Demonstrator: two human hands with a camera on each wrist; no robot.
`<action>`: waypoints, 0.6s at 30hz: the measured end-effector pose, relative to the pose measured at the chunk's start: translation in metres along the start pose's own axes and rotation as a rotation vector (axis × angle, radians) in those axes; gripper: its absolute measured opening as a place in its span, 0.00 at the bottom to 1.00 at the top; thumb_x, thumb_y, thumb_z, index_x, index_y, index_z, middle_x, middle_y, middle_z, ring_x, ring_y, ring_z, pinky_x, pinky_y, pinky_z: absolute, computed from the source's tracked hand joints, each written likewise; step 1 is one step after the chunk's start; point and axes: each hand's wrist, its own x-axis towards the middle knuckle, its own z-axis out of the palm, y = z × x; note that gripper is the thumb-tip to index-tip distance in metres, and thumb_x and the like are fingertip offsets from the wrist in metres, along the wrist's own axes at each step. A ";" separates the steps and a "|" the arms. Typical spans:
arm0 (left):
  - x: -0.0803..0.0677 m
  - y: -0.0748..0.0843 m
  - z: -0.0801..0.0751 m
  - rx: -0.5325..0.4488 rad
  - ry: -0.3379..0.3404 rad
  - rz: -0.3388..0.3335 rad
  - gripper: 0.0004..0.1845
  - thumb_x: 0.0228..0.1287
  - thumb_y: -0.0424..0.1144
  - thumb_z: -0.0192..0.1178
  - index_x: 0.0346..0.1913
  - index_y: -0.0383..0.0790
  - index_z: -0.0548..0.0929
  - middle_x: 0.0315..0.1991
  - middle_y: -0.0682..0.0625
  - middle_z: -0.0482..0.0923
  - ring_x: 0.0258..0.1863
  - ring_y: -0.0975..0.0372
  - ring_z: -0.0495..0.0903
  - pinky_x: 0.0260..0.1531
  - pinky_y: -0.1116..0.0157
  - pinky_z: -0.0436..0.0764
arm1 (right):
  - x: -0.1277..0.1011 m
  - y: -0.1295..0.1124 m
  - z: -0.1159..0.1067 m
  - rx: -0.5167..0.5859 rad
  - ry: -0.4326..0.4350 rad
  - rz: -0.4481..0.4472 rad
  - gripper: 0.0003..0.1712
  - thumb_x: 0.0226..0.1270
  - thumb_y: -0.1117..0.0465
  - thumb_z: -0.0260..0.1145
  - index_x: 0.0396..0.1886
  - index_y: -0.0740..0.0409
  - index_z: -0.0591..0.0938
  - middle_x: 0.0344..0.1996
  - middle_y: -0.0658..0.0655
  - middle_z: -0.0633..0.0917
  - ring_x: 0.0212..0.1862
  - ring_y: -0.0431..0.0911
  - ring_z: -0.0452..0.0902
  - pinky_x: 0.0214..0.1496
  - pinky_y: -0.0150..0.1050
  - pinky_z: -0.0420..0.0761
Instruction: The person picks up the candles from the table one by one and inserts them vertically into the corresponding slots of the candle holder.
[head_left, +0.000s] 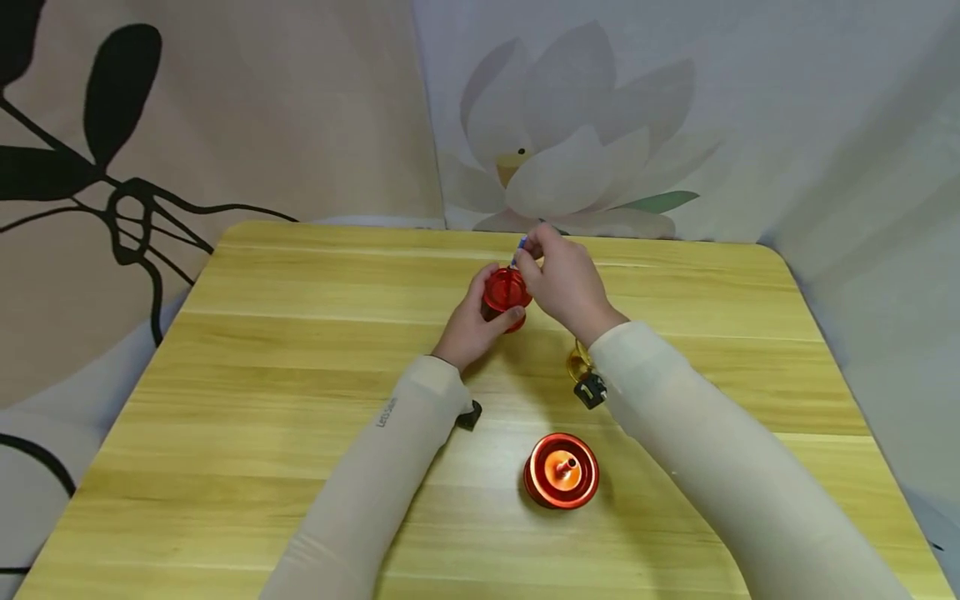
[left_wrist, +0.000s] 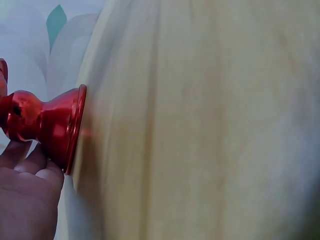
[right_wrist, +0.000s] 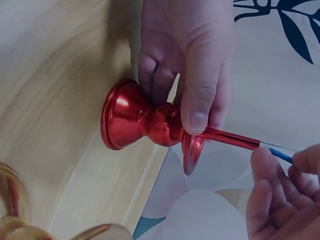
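Centrally, head view: left hand (head_left: 471,327) grips a red candlestick (head_left: 506,293) standing on the surface (head_left: 300,350), steadying it; second candlestick (head_left: 561,471) at 6 o'clock. Left wrist: base flat on wood. Right wrist: right hand (right_wrist: 280,195) pinches a thin candle (right_wrist: 235,139) seated in the cup.

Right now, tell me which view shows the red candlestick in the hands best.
The right wrist view: the red candlestick shows whole, base to red candle. The head view shows only its top; the left wrist view shows base and stem, cut off at the edge.
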 end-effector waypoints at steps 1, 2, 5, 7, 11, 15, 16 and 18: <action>-0.001 0.000 0.000 -0.003 -0.003 0.001 0.44 0.67 0.49 0.67 0.79 0.51 0.54 0.70 0.49 0.68 0.67 0.57 0.71 0.68 0.58 0.70 | 0.000 0.000 0.000 -0.007 -0.005 0.002 0.13 0.78 0.54 0.56 0.51 0.57 0.77 0.45 0.55 0.86 0.29 0.49 0.76 0.31 0.41 0.78; -0.001 0.001 0.000 -0.006 -0.005 0.000 0.43 0.67 0.49 0.67 0.79 0.51 0.54 0.70 0.49 0.68 0.67 0.57 0.71 0.68 0.59 0.70 | 0.001 -0.001 0.001 -0.016 -0.012 0.003 0.13 0.78 0.54 0.56 0.51 0.57 0.77 0.45 0.55 0.86 0.29 0.50 0.77 0.31 0.41 0.78; -0.003 0.001 0.001 -0.005 -0.004 -0.003 0.43 0.68 0.49 0.66 0.78 0.53 0.54 0.70 0.50 0.69 0.67 0.58 0.71 0.68 0.59 0.69 | 0.002 0.000 0.003 -0.054 -0.035 -0.004 0.13 0.78 0.54 0.57 0.52 0.57 0.77 0.47 0.56 0.86 0.32 0.50 0.78 0.33 0.41 0.80; -0.004 0.002 0.002 -0.003 -0.001 -0.004 0.42 0.68 0.49 0.66 0.78 0.53 0.55 0.70 0.51 0.69 0.67 0.58 0.71 0.69 0.59 0.68 | 0.002 0.002 0.004 -0.080 -0.044 -0.016 0.13 0.78 0.54 0.57 0.52 0.57 0.78 0.47 0.56 0.87 0.35 0.50 0.79 0.37 0.42 0.82; -0.005 0.002 0.004 -0.003 0.001 0.000 0.42 0.68 0.49 0.66 0.78 0.53 0.55 0.70 0.51 0.68 0.67 0.59 0.71 0.69 0.59 0.68 | 0.003 0.005 0.007 -0.120 -0.058 -0.036 0.14 0.77 0.55 0.59 0.52 0.58 0.80 0.48 0.57 0.87 0.42 0.51 0.82 0.46 0.44 0.84; -0.005 0.001 0.004 -0.003 0.007 -0.008 0.45 0.68 0.50 0.66 0.80 0.52 0.51 0.72 0.50 0.67 0.69 0.58 0.69 0.70 0.59 0.67 | 0.000 0.007 0.006 -0.120 -0.069 -0.050 0.16 0.76 0.55 0.60 0.55 0.59 0.81 0.49 0.56 0.87 0.46 0.51 0.83 0.49 0.45 0.84; -0.005 0.000 0.005 -0.009 0.010 -0.012 0.47 0.68 0.50 0.66 0.81 0.51 0.50 0.73 0.49 0.66 0.69 0.59 0.69 0.70 0.60 0.67 | -0.001 0.006 0.004 -0.114 -0.069 -0.054 0.16 0.76 0.54 0.60 0.55 0.59 0.82 0.49 0.56 0.87 0.47 0.51 0.83 0.49 0.45 0.84; -0.005 -0.002 0.005 -0.035 0.023 -0.018 0.49 0.67 0.49 0.67 0.82 0.49 0.46 0.73 0.49 0.65 0.70 0.58 0.68 0.70 0.61 0.66 | -0.003 0.006 0.000 -0.108 -0.063 -0.063 0.17 0.76 0.54 0.60 0.55 0.58 0.82 0.48 0.56 0.88 0.47 0.51 0.83 0.50 0.45 0.83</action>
